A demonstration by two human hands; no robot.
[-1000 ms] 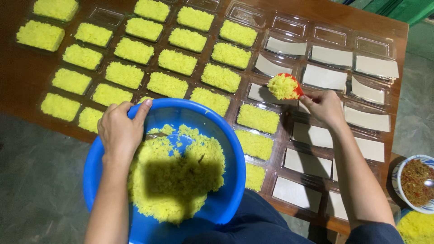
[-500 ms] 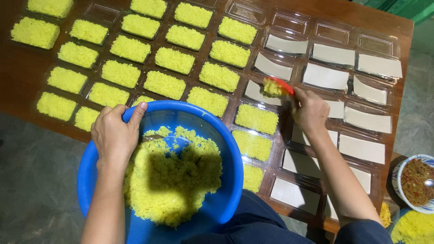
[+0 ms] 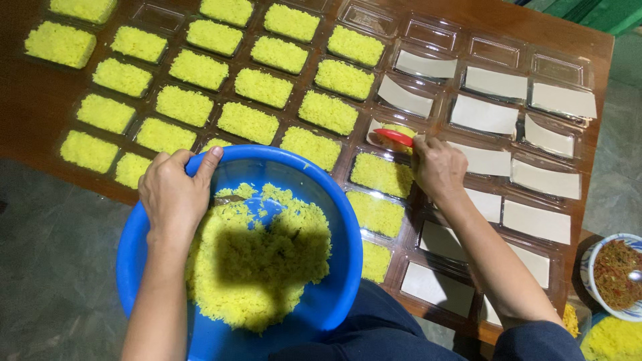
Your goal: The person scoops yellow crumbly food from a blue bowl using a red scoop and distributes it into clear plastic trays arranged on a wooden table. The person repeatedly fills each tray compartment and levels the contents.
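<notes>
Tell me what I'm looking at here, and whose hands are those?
The picture comes from a camera worn on a person's head, looking down, so both hands are that person's own. The left hand grips the rim of a big blue bowl full of yellow rice. The right hand holds a red scoop, tipped over a clear plastic tray. On the brown table, many trays already hold blocks of rice; others hold only a pale paper liner. At the right edge sits a small bowl of brownish food.

Food-packing spot: rice-filled trays (image 3: pixel 249 123) covering table (image 3: pixel 33 107)
</notes>
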